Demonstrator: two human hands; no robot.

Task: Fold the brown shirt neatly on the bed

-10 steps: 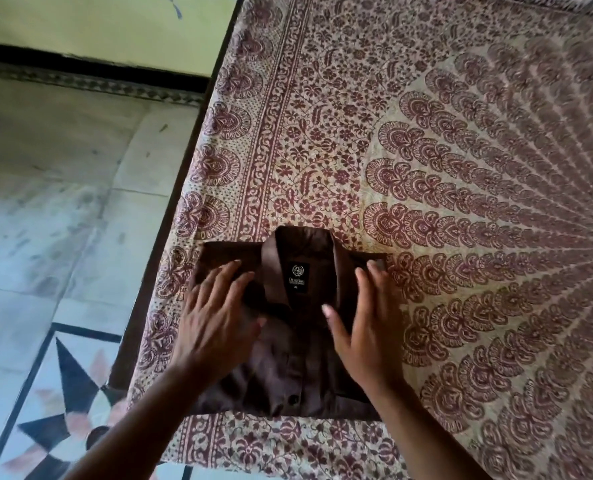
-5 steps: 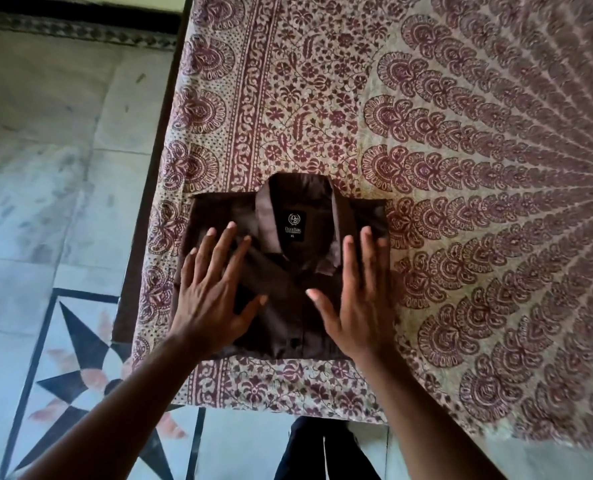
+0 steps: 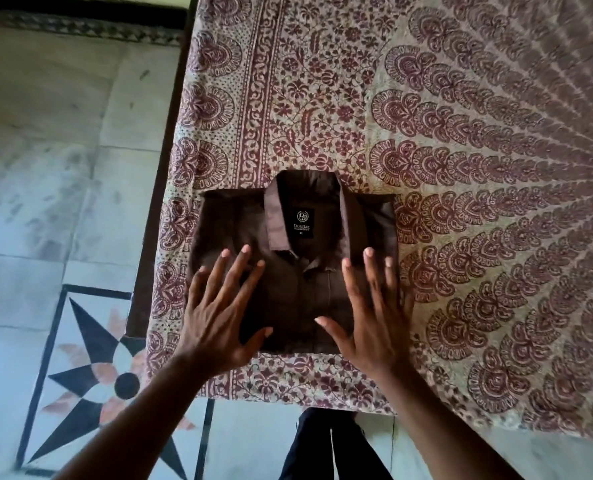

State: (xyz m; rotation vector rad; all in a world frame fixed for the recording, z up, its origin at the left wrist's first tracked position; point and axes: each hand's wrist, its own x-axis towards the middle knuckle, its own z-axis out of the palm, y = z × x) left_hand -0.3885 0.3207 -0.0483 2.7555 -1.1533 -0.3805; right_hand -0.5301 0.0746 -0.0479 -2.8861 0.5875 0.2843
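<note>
The brown shirt (image 3: 298,258) lies folded into a compact rectangle near the bed's front left corner, collar pointing away from me and a black neck label showing. My left hand (image 3: 218,313) rests flat on the shirt's lower left part, fingers spread. My right hand (image 3: 371,313) lies flat on its lower right part, fingers spread and reaching onto the bedsheet at the shirt's right edge. Neither hand grips any cloth. The shirt's front lower corners are hidden under my palms.
The bed is covered by a cream and maroon patterned sheet (image 3: 461,168) that stretches far to the right and away. Its left edge (image 3: 170,133) drops to a tiled floor (image 3: 45,168) with a star inlay. My dark trouser leg (image 3: 322,441) stands at the front edge.
My hands have slid down the shirt towards me, from beside the collar to its lower half, and the fingers have spread wider. The camera view shifted back, showing more floor.
</note>
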